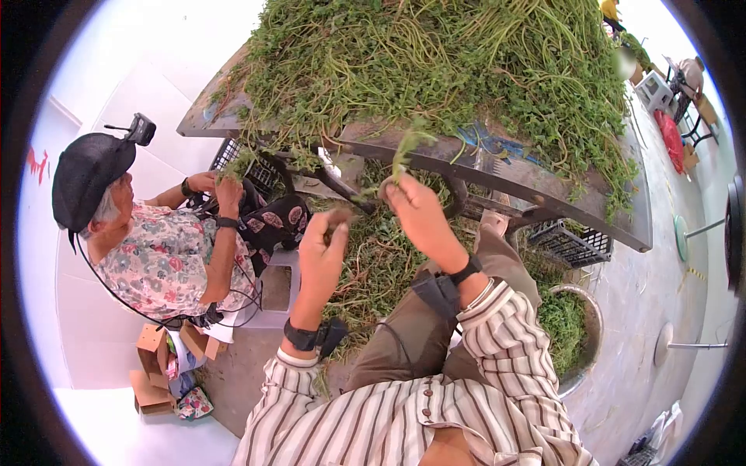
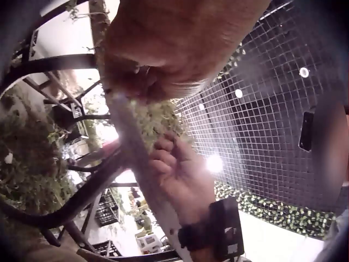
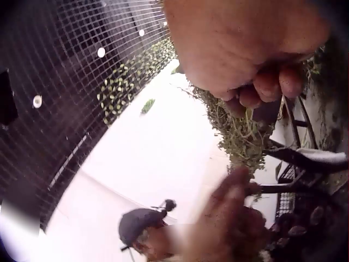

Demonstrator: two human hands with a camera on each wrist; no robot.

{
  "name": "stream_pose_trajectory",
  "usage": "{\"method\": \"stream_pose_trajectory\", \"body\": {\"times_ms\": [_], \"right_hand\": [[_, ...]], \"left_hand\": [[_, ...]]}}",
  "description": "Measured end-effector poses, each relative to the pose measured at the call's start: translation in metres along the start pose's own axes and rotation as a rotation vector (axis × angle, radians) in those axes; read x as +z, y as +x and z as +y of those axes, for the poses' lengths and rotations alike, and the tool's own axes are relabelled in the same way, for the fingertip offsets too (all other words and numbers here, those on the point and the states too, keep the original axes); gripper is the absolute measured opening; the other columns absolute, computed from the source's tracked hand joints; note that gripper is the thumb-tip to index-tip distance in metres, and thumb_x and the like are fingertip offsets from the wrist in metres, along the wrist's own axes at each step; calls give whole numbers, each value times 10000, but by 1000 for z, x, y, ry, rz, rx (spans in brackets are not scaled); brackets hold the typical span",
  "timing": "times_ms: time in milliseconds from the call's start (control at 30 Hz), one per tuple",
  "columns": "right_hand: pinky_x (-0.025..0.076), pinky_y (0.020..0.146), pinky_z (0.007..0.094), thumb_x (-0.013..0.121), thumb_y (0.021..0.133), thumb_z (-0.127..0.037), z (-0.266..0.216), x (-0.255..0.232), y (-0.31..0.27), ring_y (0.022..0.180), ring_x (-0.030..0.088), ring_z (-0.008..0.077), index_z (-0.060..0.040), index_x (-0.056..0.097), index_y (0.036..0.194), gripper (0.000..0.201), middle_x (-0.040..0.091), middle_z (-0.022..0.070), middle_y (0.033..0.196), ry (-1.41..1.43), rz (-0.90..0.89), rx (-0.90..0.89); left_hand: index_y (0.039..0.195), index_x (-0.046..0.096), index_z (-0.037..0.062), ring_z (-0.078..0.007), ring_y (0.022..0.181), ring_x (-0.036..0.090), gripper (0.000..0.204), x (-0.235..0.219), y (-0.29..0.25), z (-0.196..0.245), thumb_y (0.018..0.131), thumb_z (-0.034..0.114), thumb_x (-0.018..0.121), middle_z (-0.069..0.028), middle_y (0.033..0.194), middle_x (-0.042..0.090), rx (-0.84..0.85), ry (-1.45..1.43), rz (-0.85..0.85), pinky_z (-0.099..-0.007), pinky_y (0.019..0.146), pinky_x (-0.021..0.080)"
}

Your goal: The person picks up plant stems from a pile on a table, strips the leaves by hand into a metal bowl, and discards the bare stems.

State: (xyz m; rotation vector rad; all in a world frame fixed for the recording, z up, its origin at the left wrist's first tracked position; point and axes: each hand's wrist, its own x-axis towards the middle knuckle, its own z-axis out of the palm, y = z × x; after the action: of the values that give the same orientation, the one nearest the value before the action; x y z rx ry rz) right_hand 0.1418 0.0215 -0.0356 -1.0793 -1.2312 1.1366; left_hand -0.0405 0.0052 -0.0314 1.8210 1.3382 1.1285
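Observation:
My right hand pinches a thin leafy green stem, whose leafy end points up past the table's front edge. To its left, my left hand is raised with bent fingers, the tips blurred; I cannot tell whether a stem is between them. The two hands are apart, over the gap between my lap and the table. In the left wrist view the right hand shows curled fingers. A big heap of green stems covers the tabletop in front of me.
At the left sits another person in a floral shirt, hands at some greens. Loose stems lie on the floor under the table. A round tub of greens stands at my right, near a black crate. Cardboard boxes are at lower left.

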Motion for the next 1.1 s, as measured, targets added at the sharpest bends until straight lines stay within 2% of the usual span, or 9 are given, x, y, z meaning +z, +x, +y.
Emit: {"method": "stream_pose_trajectory", "body": {"times_ms": [100,133,267,633,867,900,933,1000,1100], "right_hand": [[414,600,405,506,865,-121,0,5,-5,690,469,417,-6,488,857,116,511,206,742,-378,15,-192],[414,600,405,506,865,-121,0,5,-6,690,469,417,-6,488,857,116,511,206,742,-378,10,-192],[417,583,440,541,824,-135,4,6,-8,706,533,394,-10,513,791,133,548,189,743,-505,-7,-320],[399,545,463,546,831,-219,-11,9,-17,643,530,382,-43,507,698,224,532,169,642,-571,-198,-290],[408,544,426,548,833,-218,-15,3,-18,613,505,373,-20,494,701,244,517,173,633,-496,-264,-340],[414,545,406,551,832,-211,-18,-8,-17,594,498,362,-11,495,710,241,508,171,627,-479,-224,-350],[414,540,357,562,825,-198,-22,-27,-15,546,489,273,0,538,753,212,499,152,629,-313,-116,-335],[396,575,268,534,856,-186,-38,-62,-10,617,465,96,15,584,786,220,539,46,656,-219,80,-138],[381,584,249,510,879,-188,-39,-68,-9,629,447,79,21,561,759,246,517,10,647,-118,160,-6]], "left_hand": [[1038,610,37,-136,740,539,233,10,9,39,823,-10,537,-75,876,555,236,93,15,-241,598,433],[1054,614,49,-153,742,544,257,12,11,47,819,-17,536,-82,862,552,388,146,9,-244,601,434],[1083,620,93,-211,685,521,350,10,23,51,742,15,600,-59,759,478,584,546,-107,-295,552,434],[873,590,57,-240,727,513,178,-29,28,23,701,78,635,-62,760,471,686,738,-227,-318,593,438],[871,591,66,-255,705,508,161,-62,23,-7,712,76,614,-74,761,487,655,777,-277,-351,615,436],[861,590,52,-267,693,505,129,-77,25,-24,732,62,595,-88,767,497,627,849,-95,-362,624,430],[851,589,38,-279,681,501,100,-90,27,-35,753,49,576,-102,773,508,596,912,87,-374,632,423],[847,580,-3,-294,703,506,71,-110,21,-25,804,29,533,-125,805,528,350,750,127,-367,651,415],[857,569,-34,-270,724,509,87,-90,6,-17,842,33,517,-111,761,511,227,550,109,-333,665,409]]}}
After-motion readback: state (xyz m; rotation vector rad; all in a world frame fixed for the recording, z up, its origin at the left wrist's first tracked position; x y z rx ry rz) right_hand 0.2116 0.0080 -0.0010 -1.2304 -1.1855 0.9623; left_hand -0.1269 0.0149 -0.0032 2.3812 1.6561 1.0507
